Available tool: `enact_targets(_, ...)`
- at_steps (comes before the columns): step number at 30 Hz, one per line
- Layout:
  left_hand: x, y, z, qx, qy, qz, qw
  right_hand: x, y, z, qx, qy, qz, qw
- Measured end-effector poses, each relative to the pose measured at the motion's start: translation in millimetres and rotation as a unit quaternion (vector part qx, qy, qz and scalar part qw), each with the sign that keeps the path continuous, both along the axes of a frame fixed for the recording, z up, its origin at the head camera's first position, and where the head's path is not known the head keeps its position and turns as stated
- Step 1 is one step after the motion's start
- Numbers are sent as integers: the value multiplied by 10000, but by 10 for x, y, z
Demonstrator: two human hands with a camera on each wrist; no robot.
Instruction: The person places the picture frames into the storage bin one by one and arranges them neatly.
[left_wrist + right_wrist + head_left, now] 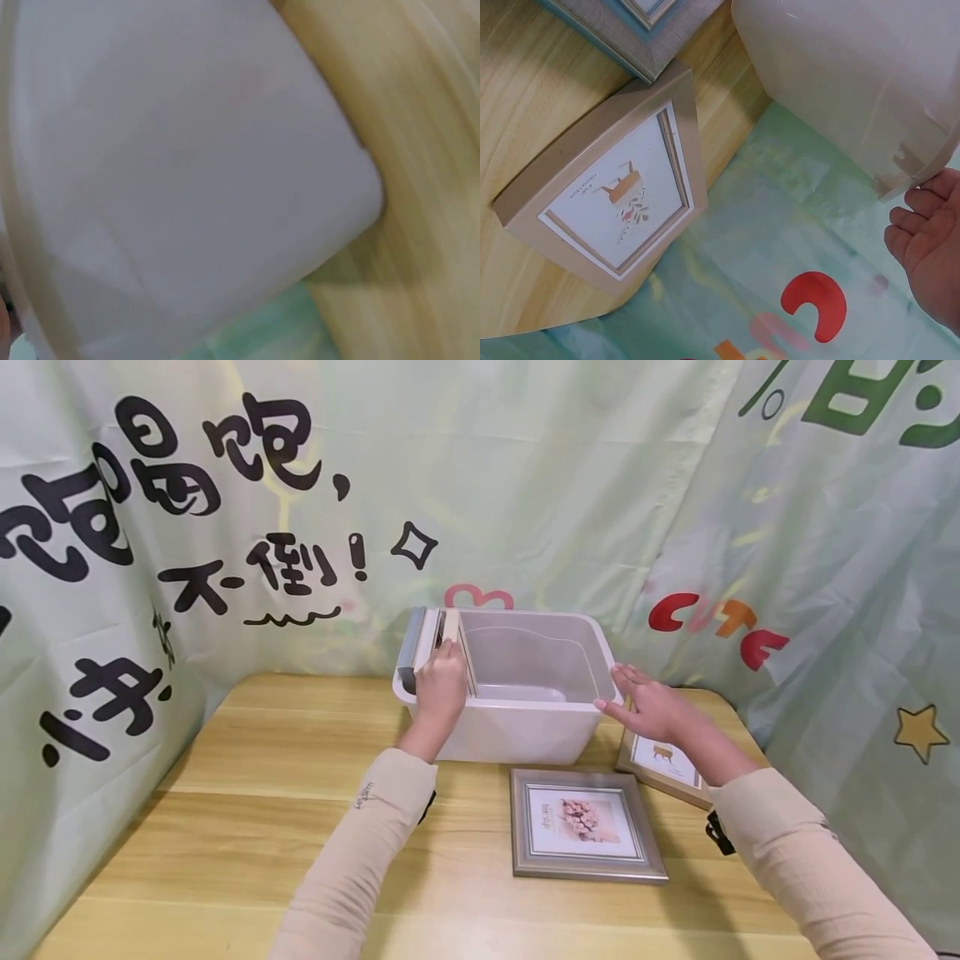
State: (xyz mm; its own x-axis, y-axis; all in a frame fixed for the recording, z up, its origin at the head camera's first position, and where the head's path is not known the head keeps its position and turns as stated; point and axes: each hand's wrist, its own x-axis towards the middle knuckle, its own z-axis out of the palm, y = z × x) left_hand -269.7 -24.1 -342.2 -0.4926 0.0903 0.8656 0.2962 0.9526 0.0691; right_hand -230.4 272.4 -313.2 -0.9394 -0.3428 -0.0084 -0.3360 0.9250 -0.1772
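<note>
At the left end of a pale grey plastic bin (517,731), several picture frames stand on edge. My left hand (441,687) grips the top of a cream-edged frame (451,625), the rightmost of the row; its fingertips are partly hidden. Left of it stand a white-edged frame (427,639) and a blue-grey one (409,647). My right hand (656,708) holds the bin's right front corner, thumb over the rim and fingers along the outer side. In the right wrist view, bent fingers (922,202) meet the rim from outside. The left wrist view shows mostly the bin's wall (187,150).
A silver-grey frame with a flower picture (585,825) lies flat before the bin on the wooden table (262,827). Beside it, a light brown frame (600,187) lies below my right forearm. Printed cloth (525,485) hangs behind the table and at both sides.
</note>
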Motion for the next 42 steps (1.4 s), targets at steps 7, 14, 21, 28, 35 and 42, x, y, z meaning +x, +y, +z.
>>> enact_targets(7, 15, 28, -34, -204, -52, 362, 9991, 7, 4, -10, 22, 21, 41, 10000)
enact_targets(14, 43, 67, -20, -517, -132, 823, 9952, -2, 7, -12, -26, 42, 75, 10000)
enact_targets(21, 62, 29, 12, -685, -390, 519, 9955, -6, 13, -6, -47, -29, 62, 10000)
enact_targets(28, 64, -177, 176, -336, -254, -1273, 9910, -17, 13, -10, -40, -57, 47, 10000)
enact_targets(35, 71, -402, 493, 404, -358, -2389, 9695, -27, 16, -8, -22, -36, 73, 10000)
enact_targets(42, 83, -692, 656, 738, -1602, -2190, 9596, -29, 19, -8, -74, 1, 81, 9999)
